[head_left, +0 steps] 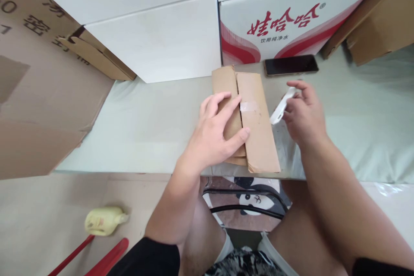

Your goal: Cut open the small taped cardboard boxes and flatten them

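A small brown cardboard box lies near the front edge of the pale green covered surface. Its two top flaps meet at a long seam, and a short strip of clear tape sits beside the seam. My left hand rests on the box with its fingers spread. To the right of the box, my right hand pinches a slim white plastic piece with a small dark slot; its kind is not clear. The piece's lower end is close to the box's right edge.
A dark phone lies behind my right hand. White cartons, one with red lettering, stand stacked at the back. Large brown boxes stand at the left and far right. Below are a yellow bottle and a stool with a panda picture.
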`<state>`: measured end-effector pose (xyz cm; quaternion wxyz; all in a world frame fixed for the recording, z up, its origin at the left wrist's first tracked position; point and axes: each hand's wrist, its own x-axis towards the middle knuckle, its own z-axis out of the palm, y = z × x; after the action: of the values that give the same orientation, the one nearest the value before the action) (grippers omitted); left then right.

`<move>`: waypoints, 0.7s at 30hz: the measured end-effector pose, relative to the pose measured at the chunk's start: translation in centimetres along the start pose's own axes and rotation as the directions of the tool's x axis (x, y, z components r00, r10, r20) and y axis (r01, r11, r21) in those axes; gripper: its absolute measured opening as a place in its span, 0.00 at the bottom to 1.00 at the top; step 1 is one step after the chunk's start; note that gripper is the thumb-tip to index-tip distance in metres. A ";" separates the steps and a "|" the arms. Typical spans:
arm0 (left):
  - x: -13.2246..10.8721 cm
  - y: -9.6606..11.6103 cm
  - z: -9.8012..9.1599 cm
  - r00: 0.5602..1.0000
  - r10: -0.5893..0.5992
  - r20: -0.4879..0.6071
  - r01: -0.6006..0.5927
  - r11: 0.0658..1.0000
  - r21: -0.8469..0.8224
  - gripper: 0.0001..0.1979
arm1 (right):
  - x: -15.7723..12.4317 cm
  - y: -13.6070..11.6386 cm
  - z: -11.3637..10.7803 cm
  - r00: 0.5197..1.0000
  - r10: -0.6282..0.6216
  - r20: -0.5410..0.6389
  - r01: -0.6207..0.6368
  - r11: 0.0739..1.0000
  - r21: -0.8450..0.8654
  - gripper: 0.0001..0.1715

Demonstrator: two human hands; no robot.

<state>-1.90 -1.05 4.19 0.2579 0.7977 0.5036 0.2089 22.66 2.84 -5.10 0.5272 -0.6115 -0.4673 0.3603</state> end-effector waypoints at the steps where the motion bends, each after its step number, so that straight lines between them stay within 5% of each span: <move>1: -0.1 0.1 -0.1 1.000 0.009 0.007 -0.009 1.000 -0.002 0.35 | 0.1 -0.3 -0.4 0.999 -0.038 0.017 0.036 0.996 0.084 0.32; 4: -0.3 0.8 -0.2 1.000 0.012 0.027 -0.012 1.000 -0.002 0.33 | -0.1 -1.9 -1.5 0.981 -0.174 0.083 0.152 0.963 0.223 0.33; 7: -0.5 1.5 0.0 1.000 0.003 0.029 -0.003 1.000 0.005 0.31 | -1.1 -4.2 -2.1 0.982 -0.165 0.093 0.135 0.955 0.265 0.31; 11: -0.4 1.9 0.6 1.000 -0.009 -0.006 0.009 1.000 -0.013 0.34 | -2.8 -7.2 -1.5 0.994 -0.105 0.043 0.084 0.939 0.334 0.06; 15: -0.3 1.9 0.9 1.000 -0.003 -0.023 0.003 1.000 -0.023 0.36 | -4.0 -8.8 -0.8 0.988 -0.139 0.064 0.104 0.916 0.387 0.15; 21: -0.3 1.8 1.0 1.000 0.001 -0.023 -0.002 0.999 -0.036 0.36 | -5.1 -9.3 -0.1 0.972 -0.174 0.159 0.167 0.984 0.059 0.10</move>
<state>-0.15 -2.16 4.51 0.2664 0.7908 0.5021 0.2272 19.38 -1.96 3.77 0.5296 -0.5254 -0.5516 0.3731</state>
